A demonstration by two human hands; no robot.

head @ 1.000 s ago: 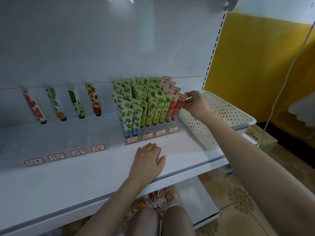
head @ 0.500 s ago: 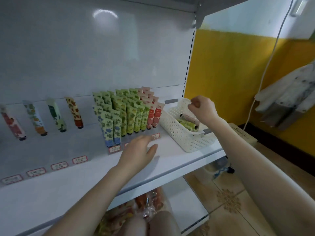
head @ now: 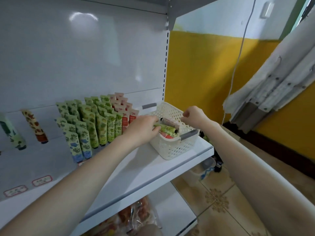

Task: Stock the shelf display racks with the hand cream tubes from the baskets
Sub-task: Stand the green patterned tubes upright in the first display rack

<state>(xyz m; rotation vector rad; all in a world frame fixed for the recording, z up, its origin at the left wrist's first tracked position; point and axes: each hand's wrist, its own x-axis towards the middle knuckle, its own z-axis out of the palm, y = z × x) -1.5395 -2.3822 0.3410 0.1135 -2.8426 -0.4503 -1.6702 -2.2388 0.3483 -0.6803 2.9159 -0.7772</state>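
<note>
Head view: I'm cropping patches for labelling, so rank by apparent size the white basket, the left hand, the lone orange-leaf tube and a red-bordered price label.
1. white basket
2. left hand
3. orange-leaf tube, about as long as the hand but far slimmer
4. price label

Two hands in shot: one left hand (head: pixel 144 128), one right hand (head: pixel 194 116). One white basket (head: pixel 172 150), and it has two grey handles (head: pixel 189 135). Inside it I count three: one pink tube (head: pixel 170 123), one green tube (head: pixel 167 129), one red tube (head: pixel 166 136); anything beneath them is hidden. Then the racked tubes (head: pixel 102 123), in three colour groups, blue-bottomed, green and red, with two blue-bottomed at the very front. They overlap too tightly for a full total. Further left there are two leaning tubes, one dark green (head: pixel 12 133) and one orange-leaved (head: pixel 35 126). Price labels (head: pixel 41 180): two clear, and a third peeks out beside the forearm. One white cable (head: pixel 238 57) hangs on the wall.
</note>
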